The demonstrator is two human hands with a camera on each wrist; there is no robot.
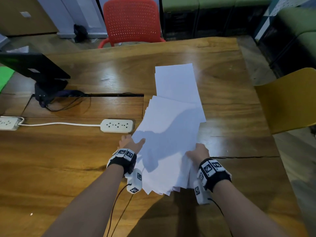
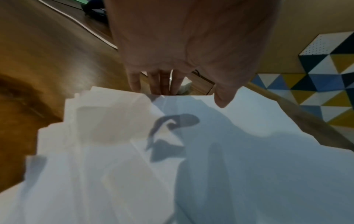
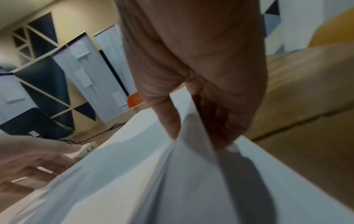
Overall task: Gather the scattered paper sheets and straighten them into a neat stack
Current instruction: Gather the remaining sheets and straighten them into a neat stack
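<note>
A loose, uneven bundle of white paper sheets (image 1: 167,142) is lifted at its near end above the wooden table (image 1: 59,168). My left hand (image 1: 134,141) holds its left edge, thumb on top and fingers under. My right hand (image 1: 196,153) pinches the right edge. In the left wrist view the left hand (image 2: 191,94) has its thumb on the fanned sheets (image 2: 210,166). The right wrist view has the right hand (image 3: 195,136) pinching several bent sheets (image 3: 182,181). More sheets (image 1: 176,82) lie flat farther back, overlapped by the bundle's far end.
A white power strip (image 1: 117,125) lies just left of the bundle, its cord running to a second strip (image 1: 8,123). A black monitor (image 1: 34,67) stands at the far left. A red chair (image 1: 131,21) is behind the table and a yellow chair (image 1: 287,103) to the right.
</note>
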